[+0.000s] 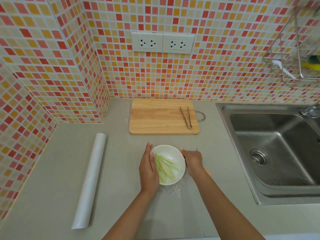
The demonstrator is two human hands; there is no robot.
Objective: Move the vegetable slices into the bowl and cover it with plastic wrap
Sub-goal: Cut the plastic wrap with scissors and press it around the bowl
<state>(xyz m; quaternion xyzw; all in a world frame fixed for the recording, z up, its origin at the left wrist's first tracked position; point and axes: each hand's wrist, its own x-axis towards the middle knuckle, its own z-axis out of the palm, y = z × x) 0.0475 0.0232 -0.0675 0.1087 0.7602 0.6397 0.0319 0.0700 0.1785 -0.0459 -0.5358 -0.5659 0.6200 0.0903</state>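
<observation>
Already the vegetable slices [163, 166] lay in the white bowl [174, 154] on the grey counter [57, 170], clear plastic wrap [170, 190] bunched at its near edge. The left hand [149, 168] pressed flat against the bowl's left side, fingers straight — the right hand [193, 159] curled at the right rim, seemingly pinching wrap. Tongs [186, 118] rested on the cutting board [159, 116] behind; the wrap roll [90, 179] lay well to the left.

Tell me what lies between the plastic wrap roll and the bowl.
In the head view, only the left hand against the bowl; toward the roll the counter is bare.
</observation>
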